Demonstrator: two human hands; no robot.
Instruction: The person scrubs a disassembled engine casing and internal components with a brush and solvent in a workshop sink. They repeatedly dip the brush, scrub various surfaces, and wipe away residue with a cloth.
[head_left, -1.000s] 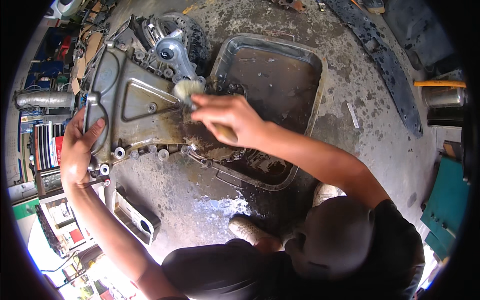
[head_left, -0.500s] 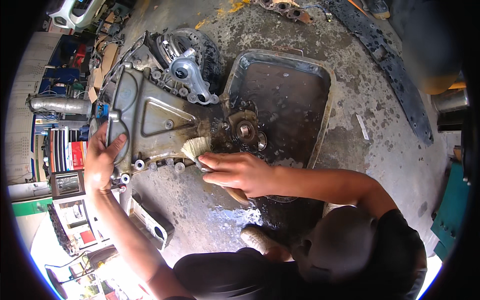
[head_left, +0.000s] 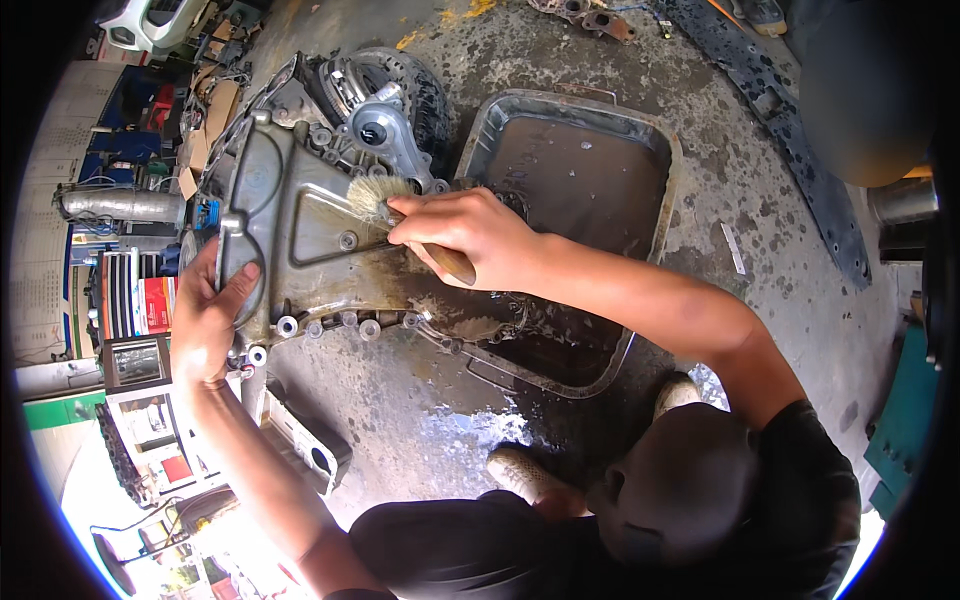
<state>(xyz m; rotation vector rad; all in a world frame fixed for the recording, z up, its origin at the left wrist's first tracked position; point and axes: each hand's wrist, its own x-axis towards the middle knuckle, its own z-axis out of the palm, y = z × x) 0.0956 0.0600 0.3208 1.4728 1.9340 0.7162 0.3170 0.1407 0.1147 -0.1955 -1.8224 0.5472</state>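
A large grey metal engine cover [head_left: 345, 285], with bolt bosses along its edges, lies tilted with its right end over a metal pan [head_left: 674, 175] of murky brown liquid. My left hand [head_left: 206, 320] grips the cover's left end, thumb on top and fingers behind. My right hand [head_left: 482, 235] is closed round a paint brush [head_left: 372, 197] with pale bristles and a wooden handle. The bristles touch the cover near its raised triangular rib. Dark oily grime coats the cover's right part, which my right hand and forearm partly hide.
A tyre [head_left: 425, 95] and a silver cast part [head_left: 382, 128] sit behind the cover. Far right lies a long dark panel [head_left: 770, 120]. A white strip [head_left: 733, 248] is on the stained concrete. Shelves and boxes crowd the left side. My shoe [head_left: 525, 472] stands near the pan.
My right hand has moved the brush up and slightly left, from the cover's lower edge to its rib. The cover has shifted slightly, while my left hand keeps its hold.
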